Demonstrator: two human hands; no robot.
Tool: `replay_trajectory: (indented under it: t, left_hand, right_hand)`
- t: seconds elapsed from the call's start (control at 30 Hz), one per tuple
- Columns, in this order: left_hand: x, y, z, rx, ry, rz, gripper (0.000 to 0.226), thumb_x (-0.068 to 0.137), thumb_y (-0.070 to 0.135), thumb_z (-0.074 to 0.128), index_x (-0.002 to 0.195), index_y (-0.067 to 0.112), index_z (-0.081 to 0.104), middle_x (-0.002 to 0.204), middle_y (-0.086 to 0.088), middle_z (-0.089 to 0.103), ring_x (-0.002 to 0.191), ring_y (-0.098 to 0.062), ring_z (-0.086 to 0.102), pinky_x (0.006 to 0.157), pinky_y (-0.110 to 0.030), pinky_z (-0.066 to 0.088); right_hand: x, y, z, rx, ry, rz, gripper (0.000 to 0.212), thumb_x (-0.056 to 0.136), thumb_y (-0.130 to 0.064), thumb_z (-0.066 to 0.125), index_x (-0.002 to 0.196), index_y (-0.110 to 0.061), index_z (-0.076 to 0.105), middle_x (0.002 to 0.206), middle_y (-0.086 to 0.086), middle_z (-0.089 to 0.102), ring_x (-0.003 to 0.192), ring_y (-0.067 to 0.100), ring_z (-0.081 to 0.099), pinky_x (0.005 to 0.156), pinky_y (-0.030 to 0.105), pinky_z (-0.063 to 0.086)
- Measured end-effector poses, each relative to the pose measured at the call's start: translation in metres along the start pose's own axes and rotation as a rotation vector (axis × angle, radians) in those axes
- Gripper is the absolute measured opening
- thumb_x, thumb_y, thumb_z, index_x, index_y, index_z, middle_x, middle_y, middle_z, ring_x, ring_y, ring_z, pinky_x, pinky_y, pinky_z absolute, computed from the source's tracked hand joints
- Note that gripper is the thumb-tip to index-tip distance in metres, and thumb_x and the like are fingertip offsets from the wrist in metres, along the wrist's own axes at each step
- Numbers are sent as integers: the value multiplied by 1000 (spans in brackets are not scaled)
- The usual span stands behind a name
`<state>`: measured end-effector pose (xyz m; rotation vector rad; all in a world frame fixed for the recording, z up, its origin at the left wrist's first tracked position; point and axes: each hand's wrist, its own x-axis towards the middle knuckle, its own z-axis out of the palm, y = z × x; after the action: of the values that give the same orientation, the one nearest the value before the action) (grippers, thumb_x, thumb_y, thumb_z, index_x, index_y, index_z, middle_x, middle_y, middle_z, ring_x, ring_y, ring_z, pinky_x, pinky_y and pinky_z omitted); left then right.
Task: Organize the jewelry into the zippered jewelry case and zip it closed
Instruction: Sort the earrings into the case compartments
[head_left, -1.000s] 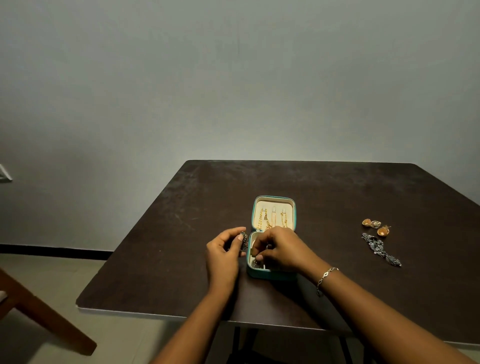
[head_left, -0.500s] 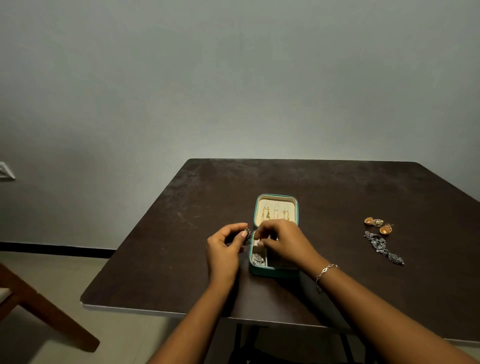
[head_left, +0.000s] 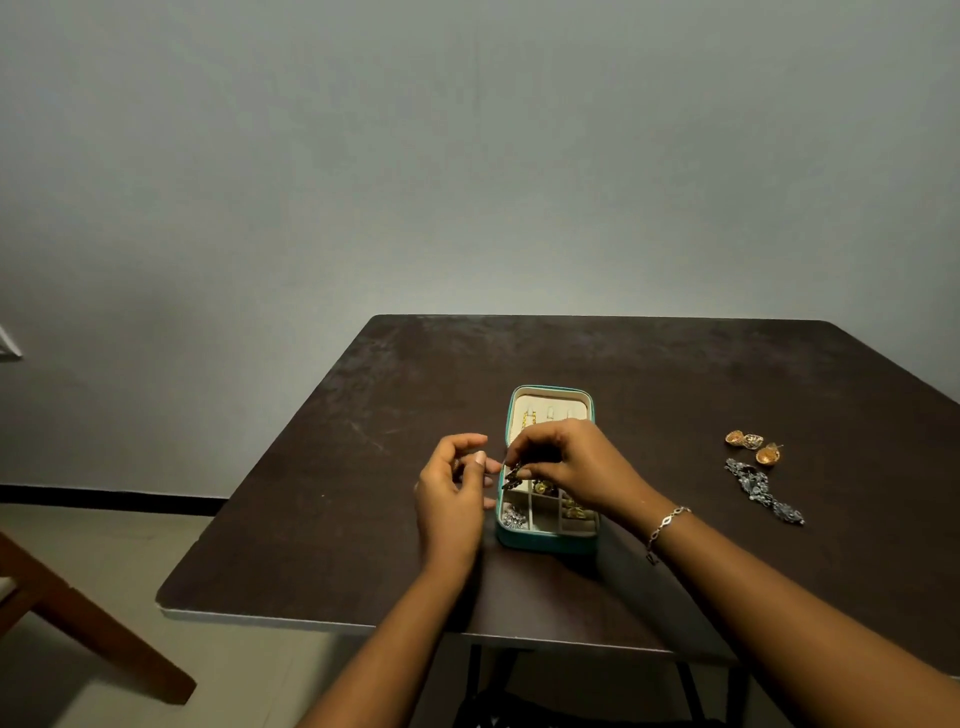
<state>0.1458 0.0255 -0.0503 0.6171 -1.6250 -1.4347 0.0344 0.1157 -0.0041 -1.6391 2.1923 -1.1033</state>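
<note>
One wide-angle camera, worn on the person's head, faces forward and down at close range onto the left hand (head_left: 451, 501) and right hand (head_left: 574, 462), with the dark brown flat-topped table (head_left: 675, 374) beneath them and the plain grey wall (head_left: 467, 156) beyond.

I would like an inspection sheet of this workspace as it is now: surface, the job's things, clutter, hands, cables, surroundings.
Surface: dark brown table, scuffed.
Job's things: teal jewelry case open, lid laid back, pieces in several compartments; gold earrings and a dark silver piece lie loose on the table to its right.
Clutter: nothing seen.
Hands: right hand pinches a small dark ornament above the case; left hand beside the case, loosely curled, holds nothing.
Cables: nothing seen.
Surroundings: grey wall; wooden chair leg at left.
</note>
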Motion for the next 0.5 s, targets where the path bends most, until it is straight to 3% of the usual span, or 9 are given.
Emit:
replay_trajectory:
  t: [0.1,0.23,0.33,0.5]
  left_hand:
    - [-1,-9,-3,137,49,10,25,88,4,54,85,27,61,75,5,66,63,-14,54,55,-31,45]
    - [-6,-14,-3,219,42,0,18,87,5,57,87,21,64,84,6,66,69,-6,55,59,-14,42]
    - [-8,-18,-2,248,8,-21,15,87,4,57,89,17,64,88,3,66,82,-5,59,67,-16,46]
    - [-10,-21,-1,290,-2,-27,16,87,5,57,87,20,63,88,3,66,82,-5,60,64,-14,45]
  right_hand:
    - [-1,5,0,-128,-23,-115,19,78,5,64,91,-7,72,91,6,73,87,15,67,82,27,52]
    - [-4,12,3,-357,-84,-297,20,75,1,66,89,-12,71,89,4,71,84,20,65,72,31,51]
    - [-5,15,4,-490,-111,-448,18,69,0,69,82,-13,70,80,5,69,74,24,65,58,33,54]
    - [-2,15,2,-661,-227,-598,17,66,-1,72,77,-12,67,74,6,64,67,25,62,48,35,52]
